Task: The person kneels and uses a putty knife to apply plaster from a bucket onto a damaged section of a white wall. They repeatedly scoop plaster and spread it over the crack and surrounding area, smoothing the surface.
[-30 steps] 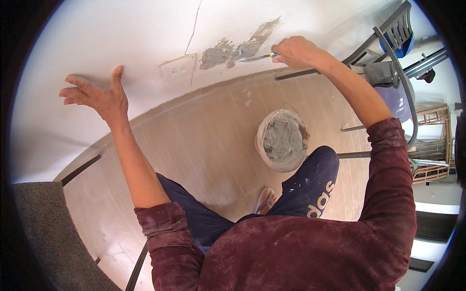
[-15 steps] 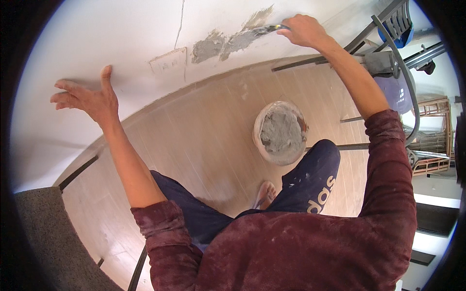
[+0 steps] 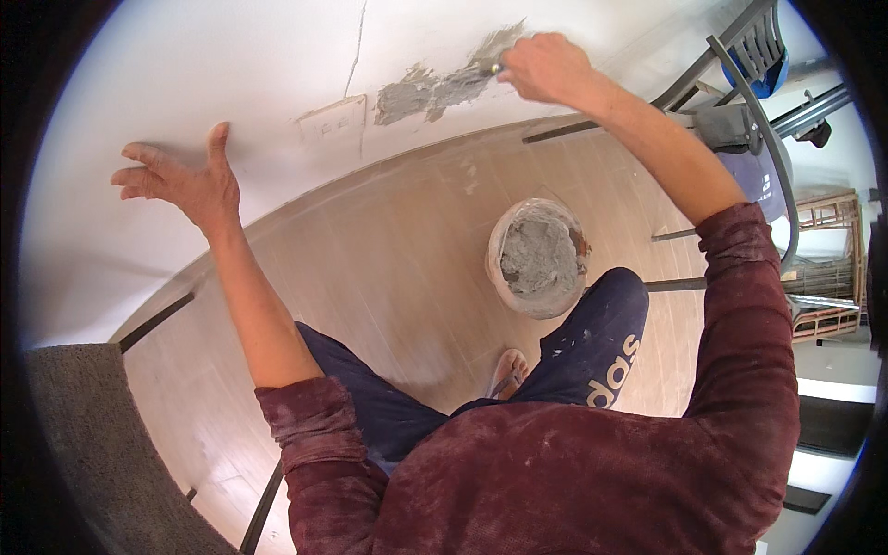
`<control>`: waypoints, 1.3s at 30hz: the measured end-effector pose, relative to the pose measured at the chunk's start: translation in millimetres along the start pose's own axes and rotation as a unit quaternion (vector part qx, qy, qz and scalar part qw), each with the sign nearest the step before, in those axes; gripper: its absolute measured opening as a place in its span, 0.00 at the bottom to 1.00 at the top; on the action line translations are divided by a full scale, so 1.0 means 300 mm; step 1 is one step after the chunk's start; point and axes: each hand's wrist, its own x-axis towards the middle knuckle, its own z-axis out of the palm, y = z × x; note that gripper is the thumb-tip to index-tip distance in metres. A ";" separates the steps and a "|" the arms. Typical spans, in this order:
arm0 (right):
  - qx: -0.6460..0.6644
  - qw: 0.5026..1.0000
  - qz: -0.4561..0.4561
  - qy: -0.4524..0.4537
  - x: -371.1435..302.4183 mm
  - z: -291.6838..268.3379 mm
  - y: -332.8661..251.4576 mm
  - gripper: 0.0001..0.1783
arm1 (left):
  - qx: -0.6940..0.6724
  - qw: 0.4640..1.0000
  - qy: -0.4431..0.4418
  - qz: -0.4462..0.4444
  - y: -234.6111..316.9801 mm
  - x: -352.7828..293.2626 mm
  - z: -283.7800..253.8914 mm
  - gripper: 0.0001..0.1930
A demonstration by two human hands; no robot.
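My right hand [image 3: 546,67] is closed around a small metal trowel [image 3: 488,65] whose blade lies against the white wall [image 3: 213,65], on a rough grey patch of wet plaster [image 3: 435,88]. My left hand [image 3: 185,180] rests flat on the wall with fingers spread and holds nothing. A white bucket [image 3: 538,259] of grey plaster mix stands on the floor by my right knee. A white wall outlet plate [image 3: 331,120] sits just left of the patch, beside a thin crack running up the wall.
Light wood-look floor [image 3: 388,277] below me. A grey metal chair frame [image 3: 754,111] with a blue seat stands at the right, a wooden crate [image 3: 823,259] behind it. A grey carpeted surface [image 3: 83,444] lies at lower left. My sandalled foot [image 3: 507,370] is under the bucket.
My right hand has drawn the trowel up and to the right along the plaster patch. My left hand stays pressed on the wall. The view shifted slightly.
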 end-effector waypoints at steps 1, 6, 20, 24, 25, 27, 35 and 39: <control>-0.001 1.000 0.018 0.005 0.019 -0.016 0.012 0.18 | 0.004 1.000 0.005 0.010 -0.005 -0.002 0.005 0.65; -0.013 0.999 0.042 0.023 -0.003 -0.009 0.038 0.18 | 0.002 1.000 0.016 0.016 -0.023 -0.008 0.011 0.65; 0.009 0.998 0.061 -0.007 -0.054 0.056 0.095 0.17 | 0.019 1.000 -0.008 0.001 0.005 -0.001 0.007 0.65; 0.006 0.996 0.091 0.018 -0.051 0.025 0.166 0.18 | 0.036 0.999 0.000 0.015 -0.025 -0.008 0.005 0.65; 0.006 0.994 0.105 0.020 -0.066 0.007 0.174 0.18 | 0.033 0.999 0.000 0.009 -0.021 -0.003 0.002 0.65; -0.006 0.993 0.110 0.032 -0.154 -0.015 0.142 0.17 | 0.027 0.999 0.005 0.021 -0.017 -0.006 0.000 0.65; 0.030 0.999 -0.005 -0.044 -0.180 -0.018 -0.117 0.15 | -0.016 1.000 -0.001 -0.017 0.008 -0.006 -0.010 0.65; 0.048 0.998 -0.026 0.017 -0.058 0.002 -0.137 0.15 | -0.005 1.000 0.011 0.011 -0.010 0.004 0.004 0.64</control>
